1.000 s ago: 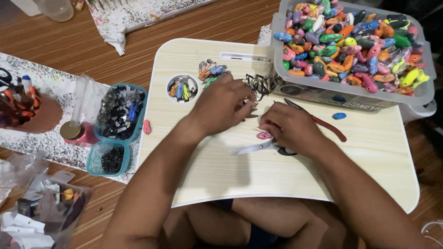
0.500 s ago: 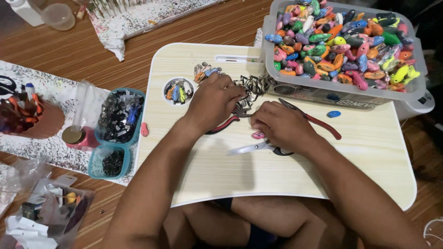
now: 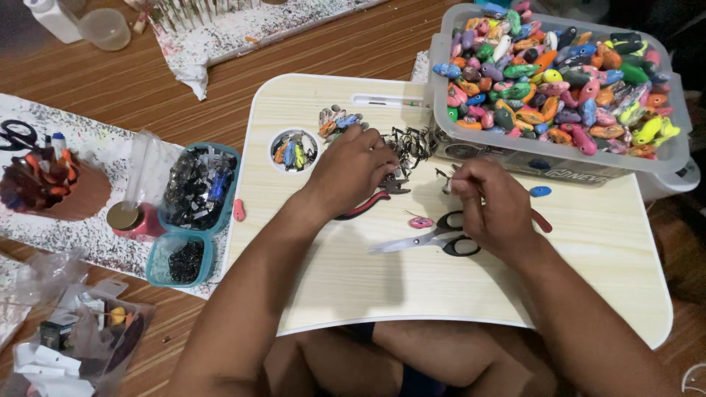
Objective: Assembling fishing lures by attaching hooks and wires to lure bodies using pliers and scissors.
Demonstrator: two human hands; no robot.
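Red-handled pliers (image 3: 368, 204) under left hand (image 3: 353, 170)

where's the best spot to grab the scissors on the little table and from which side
Take the scissors by the black handle loops, which lie at their right end beside the right hand. The closed blades point left across bare tabletop, so coming from the right, probably from above, keeps fingers off the tips. The scissors lie flat on the lap table, so the loops would likely need tipping up first.

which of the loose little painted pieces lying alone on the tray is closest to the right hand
The pink piece, lying just left of the right hand beside the scissors. The blue piece lies farther right below the bin; the pink-red one sits at the tray's left edge.
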